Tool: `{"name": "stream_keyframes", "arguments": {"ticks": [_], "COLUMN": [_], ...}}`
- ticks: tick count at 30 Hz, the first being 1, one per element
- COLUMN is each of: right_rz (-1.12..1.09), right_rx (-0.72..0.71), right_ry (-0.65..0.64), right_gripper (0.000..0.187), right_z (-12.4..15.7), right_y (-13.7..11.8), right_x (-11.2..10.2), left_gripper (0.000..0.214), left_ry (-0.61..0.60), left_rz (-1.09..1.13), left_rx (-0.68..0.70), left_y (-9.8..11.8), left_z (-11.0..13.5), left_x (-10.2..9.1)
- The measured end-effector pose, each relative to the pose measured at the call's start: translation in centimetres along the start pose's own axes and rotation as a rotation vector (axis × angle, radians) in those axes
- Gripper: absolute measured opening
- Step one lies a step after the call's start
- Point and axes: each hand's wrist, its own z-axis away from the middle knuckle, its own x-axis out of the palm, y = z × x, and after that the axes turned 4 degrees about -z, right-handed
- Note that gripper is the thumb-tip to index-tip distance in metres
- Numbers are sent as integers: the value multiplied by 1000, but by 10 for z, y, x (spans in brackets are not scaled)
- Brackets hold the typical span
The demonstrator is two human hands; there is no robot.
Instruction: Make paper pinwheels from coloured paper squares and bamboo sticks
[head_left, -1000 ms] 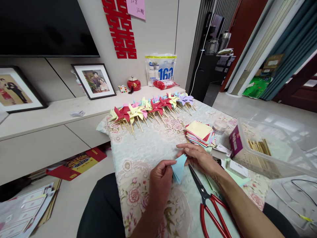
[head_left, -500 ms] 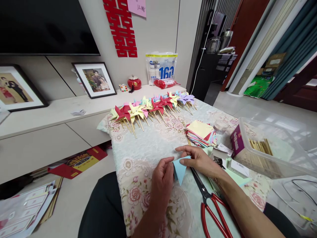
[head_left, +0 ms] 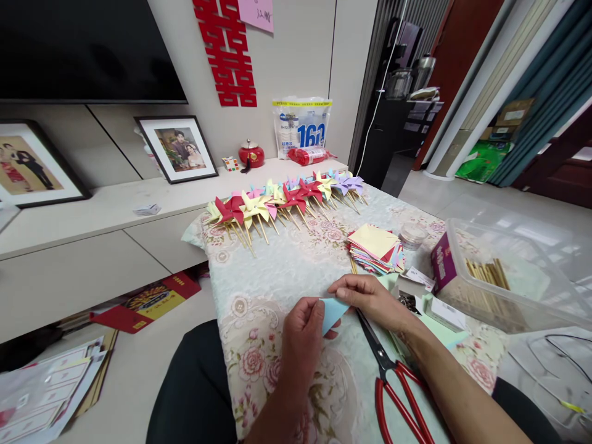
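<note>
Between my hands is a light blue piece of paper (head_left: 333,313), folded to a triangle. My left hand (head_left: 305,324) pinches its left side, thumb on top, with fingertips showing under its lower edge. My right hand (head_left: 367,299) is closed on the upper right corner with thumb and fingers. Scissors with red handles (head_left: 402,394) lie on the flowered tablecloth (head_left: 259,296) under my right forearm, blades pointing away from me. Beyond my right hand sits a stack of coloured paper squares (head_left: 375,246), a pale yellow one on top.
Several paper pinwheels (head_left: 282,200) on sticks lie along the far table edge. At right stand a clear plastic box (head_left: 490,283) with sticks, a small white box (head_left: 444,312) and a round clear container (head_left: 413,235). A cabinet (head_left: 139,216) runs behind the table.
The blue paper has turned so its point no longer hangs down toward me. My left fingers have come under it, and my right fingers have closed at its upper corner.
</note>
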Motion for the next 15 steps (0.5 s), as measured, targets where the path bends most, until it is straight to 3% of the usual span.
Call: {"name": "stream_keyframes", "arguments": {"ticks": [5,11,15], "right_rz": [112,87,157], "right_rx": [-18,24,-21], "right_ry": [26,-5,34], "right_gripper": [40,26,16], "right_z": [0,-1,-2], "right_y": [-2,8,11], "right_x": [-2,-1,-3], "left_gripper": [28,28,25], "left_ry": [6,10,-4], "left_rz": [-18,-128,-143], "left_rx": [0,96,68], "left_y": [1,1,-2], "left_z": [1,4,4], "left_x": [0,2,4]}}
